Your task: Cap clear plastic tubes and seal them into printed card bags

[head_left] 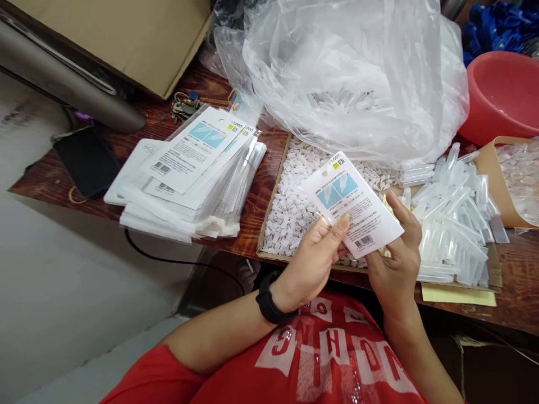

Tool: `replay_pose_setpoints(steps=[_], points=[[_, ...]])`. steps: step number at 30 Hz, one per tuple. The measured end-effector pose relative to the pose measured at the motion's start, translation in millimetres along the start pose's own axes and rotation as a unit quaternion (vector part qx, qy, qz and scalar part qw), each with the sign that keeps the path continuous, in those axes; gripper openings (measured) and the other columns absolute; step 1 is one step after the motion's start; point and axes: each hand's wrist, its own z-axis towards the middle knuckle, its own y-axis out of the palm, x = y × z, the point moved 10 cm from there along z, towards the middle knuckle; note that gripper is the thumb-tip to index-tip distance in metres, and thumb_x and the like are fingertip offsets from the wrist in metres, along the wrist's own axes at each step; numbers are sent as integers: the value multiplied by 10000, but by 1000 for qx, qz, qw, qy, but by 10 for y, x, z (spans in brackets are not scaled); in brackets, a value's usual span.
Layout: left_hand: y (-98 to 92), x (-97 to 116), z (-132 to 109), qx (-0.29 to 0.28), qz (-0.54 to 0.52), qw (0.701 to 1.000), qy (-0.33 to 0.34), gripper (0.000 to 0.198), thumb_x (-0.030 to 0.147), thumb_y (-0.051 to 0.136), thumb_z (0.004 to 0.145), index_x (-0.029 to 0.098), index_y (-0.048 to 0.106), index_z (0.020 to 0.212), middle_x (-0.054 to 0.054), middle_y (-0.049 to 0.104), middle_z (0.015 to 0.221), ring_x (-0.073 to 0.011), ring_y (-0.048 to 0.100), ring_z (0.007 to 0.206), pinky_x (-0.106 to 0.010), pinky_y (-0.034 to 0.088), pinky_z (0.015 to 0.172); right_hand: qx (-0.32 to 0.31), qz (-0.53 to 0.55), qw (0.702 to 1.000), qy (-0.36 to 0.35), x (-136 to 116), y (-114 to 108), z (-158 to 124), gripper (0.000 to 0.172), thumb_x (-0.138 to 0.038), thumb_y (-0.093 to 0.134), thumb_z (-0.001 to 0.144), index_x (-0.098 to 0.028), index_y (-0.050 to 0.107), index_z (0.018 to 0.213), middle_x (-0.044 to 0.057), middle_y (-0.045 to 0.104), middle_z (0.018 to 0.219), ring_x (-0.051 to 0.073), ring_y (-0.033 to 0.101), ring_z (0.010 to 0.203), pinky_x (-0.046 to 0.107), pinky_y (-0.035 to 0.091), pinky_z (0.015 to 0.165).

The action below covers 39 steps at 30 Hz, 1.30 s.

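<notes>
Centrally, one printed card (357, 207) is held tilted above the front of a shallow cardboard tray (273, 256), hiding part of the small white pieces (290, 207) in it. The left hand (314, 261) pinches the card's lower left edge, thumb on top. The right hand (398, 261) is bent around the lower right corner, index finger and thumb apart; whether it grips the card, I cannot tell.

Behind, one big clear plastic bag (357, 50) bulges over the tray's back edge, blocking the view there. To the right lie a heap of translucent tubes (455, 219), one red bowl (490, 101) and one brown container (488, 168) of clear pieces (522, 179). To the left sit one pile of cards in sleeves (193, 157), one bunch of keys (185, 105) and one flat black object (86, 160). One yellow sheet (458, 294) juts out at the table (516, 275) edge. White pieces, tubes and piled cards are too many to count.
</notes>
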Motion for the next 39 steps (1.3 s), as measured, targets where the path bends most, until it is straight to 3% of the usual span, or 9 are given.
replay_pose_setpoints(steps=[3, 6, 11, 16, 21, 25, 29, 33, 39], points=[[-121, 302, 49, 9, 33, 999, 39, 276, 401, 873, 902, 210, 763, 1069, -57, 828, 1172, -254, 743, 1183, -344, 603, 990, -90, 14, 996, 5, -41, -19, -96, 496, -170, 689, 993, -308, 621, 1464, 127, 447, 1700, 334, 489, 1549, 594, 495, 1200], [-161, 508, 70, -24, 85, 995, 54, 283, 338, 852, 929, 216, 754, 1166, -67, 807, 1279, -249, 738, 1220, -346, 590, 1022, -56, 83, 992, 73, 74, -270, -180, 480, -183, 718, 983, -295, 637, 1443, 118, 664, 1488, 280, 670, 1366, 491, 587, 1113], [-15, 382, 11, -124, 149, 980, -40, 245, 285, 770, 995, 184, 763, 1218, -112, 807, 1288, -255, 771, 1170, -359, 588, 1021, -127, 261, 927, 239, 317, -153, -272, 537, -271, 727, 999, -298, 547, 1504, 19, 783, 973, 168, 797, 793, 287, 681, 687], [119, 276, -79, -185, 129, 970, -90, 354, 177, 740, 1000, 232, 735, 1350, -106, 788, 1343, -234, 765, 1203, -327, 582, 1038, -156, 295, 894, 299, 388, -72, -275, 354, -301, 758, 984, -274, 699, 1333, -37, 742, 766, 131, 742, 575, 235, 663, 562], [-4, 230, -93, -111, 99, 983, -105, 864, 200, 790, 965, 310, 358, 1705, -91, 861, 1065, -232, 834, 833, -309, 660, 797, -174, 264, 898, 305, 502, -97, -291, 233, -311, 767, 979, -278, 815, 1205, -18, 753, 697, 125, 725, 552, 204, 635, 519], [-92, 255, -86, -64, 113, 988, -83, 1124, 186, 878, 877, 416, 182, 1729, -30, 851, 855, -280, 838, 749, -359, 685, 746, -197, 252, 892, 318, 560, -73, -298, 243, -360, 777, 968, -289, 833, 1193, -17, 745, 655, 136, 709, 518, 216, 619, 473], [-67, 366, -37, -76, 143, 986, -41, 1005, 251, 819, 935, 414, 220, 1725, -20, 831, 792, -271, 838, 708, -320, 680, 670, -206, 237, 904, 288, 486, -101, -215, 249, -363, 797, 948, -305, 836, 1187, 1, 803, 827, 121, 724, 573, 214, 643, 519], [-73, 351, -13, -79, 135, 984, -85, 700, 243, 825, 926, 331, 583, 1577, -79, 854, 992, -278, 851, 795, -303, 675, 675, -204, 189, 936, 215, 402, -167, -120, 243, -297, 789, 954, -319, 828, 1193, 11, 814, 1003, 111, 731, 663, 205, 628, 570], [-44, 371, -20, -94, 151, 980, -90, 458, 176, 805, 931, 247, 759, 1381, -85, 851, 1013, -272, 848, 892, -304, 659, 748, -141, 15, 990, 1, 89, -319, 71, 287, -194, 761, 973, -286, 761, 1245, 31, 722, 1035, 159, 701, 905, 307, 591, 823]])
